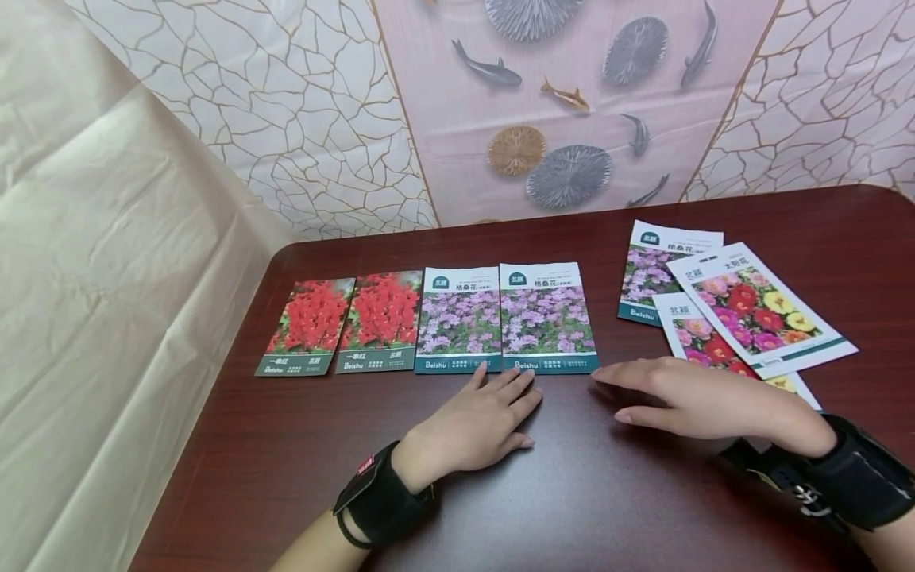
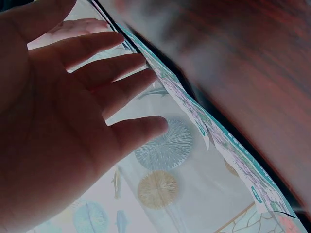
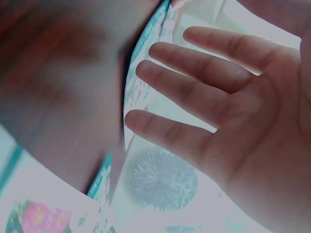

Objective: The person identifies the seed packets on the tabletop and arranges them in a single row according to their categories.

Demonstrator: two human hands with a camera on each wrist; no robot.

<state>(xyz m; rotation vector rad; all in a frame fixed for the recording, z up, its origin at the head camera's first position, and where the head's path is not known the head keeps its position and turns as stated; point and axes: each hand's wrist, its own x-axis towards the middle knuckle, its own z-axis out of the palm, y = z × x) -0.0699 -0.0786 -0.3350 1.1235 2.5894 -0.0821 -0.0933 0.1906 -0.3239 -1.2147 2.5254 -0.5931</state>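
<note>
My left hand (image 1: 475, 417) lies with spread, straight fingers at the lower edges of two purple-flower seed packets, the left one (image 1: 459, 322) and the right one (image 1: 546, 318). In the left wrist view, its open palm (image 2: 58, 116) holds nothing. My right hand (image 1: 689, 397) reaches in from the right, fingers extended, with a fingertip near the lower right corner of the right purple packet. Its palm (image 3: 252, 131) is bare in the right wrist view. Behind this hand, a mixed-flower packet (image 1: 704, 338) is partly hidden by it and by a second mixed-flower packet (image 1: 768, 318) on top.
Two red-flower packets (image 1: 307, 326) (image 1: 380, 322) continue the row to the left. Another purple-flower packet (image 1: 646, 274) lies at the back right, overlapped by the mixed-flower one. A patterned cloth (image 1: 457, 159) hangs behind the dark wooden table (image 1: 272, 477).
</note>
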